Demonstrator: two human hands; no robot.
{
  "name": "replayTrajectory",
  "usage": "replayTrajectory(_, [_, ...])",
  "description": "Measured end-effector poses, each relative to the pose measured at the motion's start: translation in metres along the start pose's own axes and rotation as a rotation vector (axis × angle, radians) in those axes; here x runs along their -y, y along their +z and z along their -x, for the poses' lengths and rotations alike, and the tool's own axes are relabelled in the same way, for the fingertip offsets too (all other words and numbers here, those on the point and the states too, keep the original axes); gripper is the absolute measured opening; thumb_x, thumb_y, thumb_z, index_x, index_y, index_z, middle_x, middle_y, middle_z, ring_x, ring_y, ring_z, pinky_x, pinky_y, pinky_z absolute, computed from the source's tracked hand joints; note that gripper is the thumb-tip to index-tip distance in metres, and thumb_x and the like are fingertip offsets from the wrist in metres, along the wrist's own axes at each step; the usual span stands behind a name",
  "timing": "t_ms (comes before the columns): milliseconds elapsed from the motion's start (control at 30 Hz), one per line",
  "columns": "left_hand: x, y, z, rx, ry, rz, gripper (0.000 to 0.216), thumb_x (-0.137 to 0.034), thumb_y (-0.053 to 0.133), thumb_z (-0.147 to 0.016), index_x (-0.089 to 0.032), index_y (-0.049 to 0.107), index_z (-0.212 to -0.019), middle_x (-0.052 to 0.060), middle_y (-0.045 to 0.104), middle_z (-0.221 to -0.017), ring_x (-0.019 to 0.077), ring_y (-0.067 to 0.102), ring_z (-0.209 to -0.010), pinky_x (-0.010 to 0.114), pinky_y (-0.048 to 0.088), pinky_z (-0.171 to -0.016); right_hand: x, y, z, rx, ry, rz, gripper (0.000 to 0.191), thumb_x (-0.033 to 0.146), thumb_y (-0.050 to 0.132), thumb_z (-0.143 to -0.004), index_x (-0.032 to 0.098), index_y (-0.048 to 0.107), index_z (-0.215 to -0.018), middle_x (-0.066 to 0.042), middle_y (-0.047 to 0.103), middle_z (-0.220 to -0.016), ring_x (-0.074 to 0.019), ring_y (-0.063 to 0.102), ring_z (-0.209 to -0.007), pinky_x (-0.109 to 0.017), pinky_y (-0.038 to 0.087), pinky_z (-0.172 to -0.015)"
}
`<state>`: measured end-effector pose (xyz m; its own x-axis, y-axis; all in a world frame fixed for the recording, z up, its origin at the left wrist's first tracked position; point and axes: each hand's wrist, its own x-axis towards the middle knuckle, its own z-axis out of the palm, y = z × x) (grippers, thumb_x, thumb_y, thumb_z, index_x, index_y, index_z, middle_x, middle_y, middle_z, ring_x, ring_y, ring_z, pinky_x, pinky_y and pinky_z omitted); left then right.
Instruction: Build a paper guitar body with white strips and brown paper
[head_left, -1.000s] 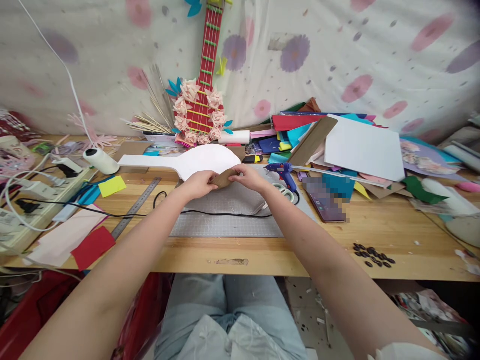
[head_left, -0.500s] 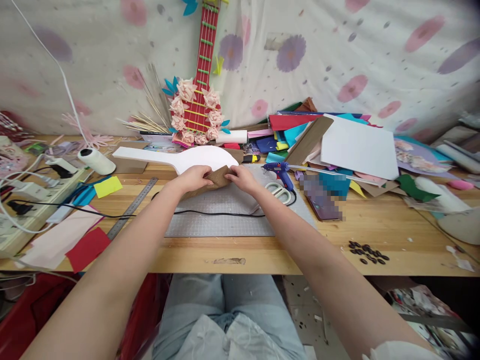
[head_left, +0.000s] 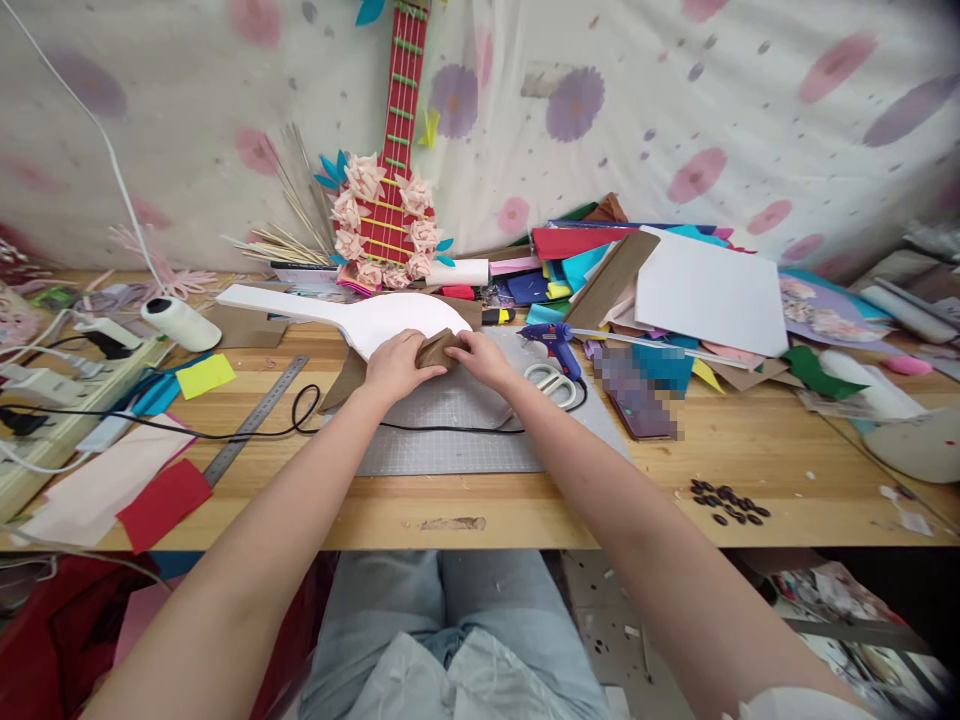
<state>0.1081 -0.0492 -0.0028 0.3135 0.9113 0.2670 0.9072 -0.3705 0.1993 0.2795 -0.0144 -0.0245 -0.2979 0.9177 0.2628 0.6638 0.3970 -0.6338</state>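
Note:
My left hand (head_left: 405, 364) is closed on a brown cardboard strip (head_left: 436, 349), thumb pointing right along its near side. My right hand (head_left: 480, 357) pinches the strip's right end. The strip looks bent or creased between the hands, and part of it lies hidden under my left fingers. Just behind is a white guitar-shaped board (head_left: 409, 315), its long neck pointing left. Below my hands lies a grey cutting mat (head_left: 450, 455) with a black cable across it. To the right of my right hand are white-handled scissors (head_left: 551, 385) and a blue glue gun (head_left: 553, 340).
A red paper guitar (head_left: 386, 215) with pink flowers stands against the curtain. A metal ruler (head_left: 255, 420), red paper (head_left: 165, 503) and a power strip (head_left: 82, 430) lie left. Coloured sheets, a white board (head_left: 709, 290), a phone (head_left: 637, 405) and dark beads (head_left: 727, 502) are right.
My left hand has slid right along the cardboard strip, closer to my right hand, and the strip is more bent between them. The view has shifted slightly to the right.

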Motion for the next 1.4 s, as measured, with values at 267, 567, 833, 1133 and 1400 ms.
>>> replayTrajectory(267, [0.004, -0.001, -0.001, 0.023, -0.051, -0.004, 0.053, -0.057, 0.065, -0.068, -0.021, 0.055, -0.105, 0.006, 0.058, -0.113, 0.0239, 0.054, -0.104, 0.032, 0.043, -0.082, -0.01, -0.032, 0.016, -0.046, -0.039, 0.013, 0.013, 0.027, 0.056, -0.079, 0.019, 0.055, -0.088, -0.004, 0.062, -0.096, -0.0159, 0.054, -0.089, -0.026, 0.038, -0.076])
replayTrajectory(567, [0.008, 0.004, 0.004, -0.057, -0.004, -0.031, 0.056, -0.06, 0.064, -0.067, -0.022, 0.056, -0.107, 0.005, 0.06, -0.114, 0.0238, 0.054, -0.105, 0.031, 0.042, -0.082, -0.042, -0.095, 0.068, 0.398, 0.006, 0.64, 0.033, -0.002, 0.049, -0.068, 0.016, 0.064, -0.091, -0.01, 0.066, -0.096, -0.0219, 0.059, -0.09, -0.028, 0.039, -0.072])
replayTrajectory(833, [0.01, 0.005, 0.005, -0.067, 0.005, -0.051, 0.06, -0.062, 0.066, -0.064, -0.022, 0.057, -0.107, 0.006, 0.059, -0.115, 0.025, 0.055, -0.104, 0.032, 0.042, -0.081, -0.051, -0.087, 0.076, 0.443, -0.079, 0.781, 0.035, -0.004, 0.048, -0.069, 0.014, 0.063, -0.095, -0.014, 0.062, -0.097, -0.0237, 0.056, -0.097, -0.029, 0.039, -0.077])
replayTrajectory(1133, [0.012, 0.004, 0.003, -0.057, 0.053, -0.024, 0.062, -0.057, 0.07, -0.062, -0.019, 0.055, -0.109, 0.008, 0.059, -0.114, 0.0259, 0.054, -0.106, 0.033, 0.042, -0.086, -0.039, -0.096, 0.071, 0.258, -0.068, 0.621, 0.028, 0.011, 0.058, -0.069, 0.015, 0.057, -0.097, -0.01, 0.058, -0.101, -0.0208, 0.056, -0.09, -0.028, 0.039, -0.072])
replayTrajectory(1400, [0.003, -0.007, 0.007, -0.319, -0.08, 0.396, 0.039, -0.04, 0.055, -0.08, -0.018, 0.052, -0.112, 0.008, 0.057, -0.115, 0.0202, 0.055, -0.103, 0.033, 0.043, -0.088, -0.002, -0.059, 0.051, -0.03, 0.01, 0.004, 0.018, 0.027, 0.063, -0.068, 0.019, 0.053, -0.081, -0.001, 0.062, -0.079, -0.0138, 0.055, -0.069, -0.026, 0.041, -0.064])
